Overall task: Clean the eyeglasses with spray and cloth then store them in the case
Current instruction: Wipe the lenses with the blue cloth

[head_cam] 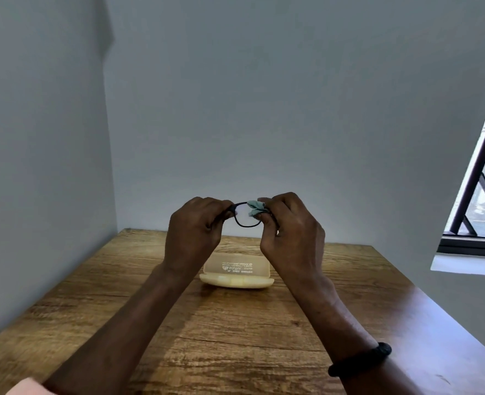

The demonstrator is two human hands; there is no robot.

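1. Fingers (219,208) of your left hand (194,232) are curled and pinch the 9 o'clock end of the eyeglasses (247,226). Those of your right hand (289,232) are curled too, pinching a small cloth (255,208) around the lens at the 3 o'clock end.
2. Your tabletop (235,337) is wood-grained and fills the lower part of the view. A barred window (480,181) sits at 3 o'clock, and its light probably explains why you hold the lenses up rather than flat.
3. Your case (235,280) lies open on the tabletop at 6 o'clock from your hands, hinge away from you and lid raised. It looks placed there so the eyeglasses can go straight down into it once wiped.
4. You hold the eyeglasses in the air, well above the case, with their dark frame level between your hands. One hand steadies them while the other rubs, which keeps pressure off the hinges.
5. Your cloth is pale grey-green and bunched over the top rim, so both faces of that lens appear covered. The lens at 9 o'clock is bare.
6. A dark band (361,359) circles your right wrist.
7. Several printed lines and a small logo show inside the case lid. From your side they read upside down and are too small to make out.
8. No spray bottle shows anywhere in view, so I judge you are at the wiping step.
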